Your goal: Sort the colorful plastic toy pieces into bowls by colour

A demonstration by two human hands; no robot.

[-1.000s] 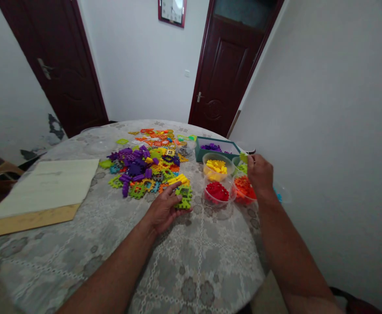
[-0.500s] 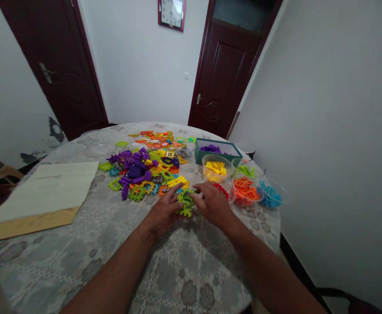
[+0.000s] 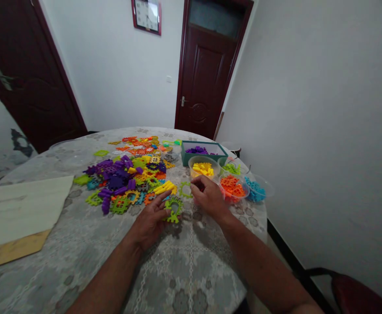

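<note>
My left hand (image 3: 151, 218) grips a lime-green notched plastic building piece (image 3: 178, 205) with a round opening, thumb on its near side and forefinger stretched beyond it. To the right, my right hand (image 3: 209, 196) is closed in a pinch at the edge of a second, thinner lime-green ring piece (image 3: 185, 189). A small gap separates the two green pieces. Just beyond my left fingertips lie several yellow sticks (image 3: 165, 187). My right hand partly hides a clear tub of red pieces (image 3: 223, 192).
A mixed heap of colourful building pieces (image 3: 119, 179) covers the table's middle left. At the right stand a green box (image 3: 206, 146) of purple pieces and clear tubs with yellow (image 3: 203, 169), orange (image 3: 233, 187) and blue pieces (image 3: 255, 190). A pale sheet (image 3: 24, 209) lies far left.
My hands have drawn apart, and the thin green ring now shows separately by my right fingers. The whole view has swung, shifting the table's contents leftward.
</note>
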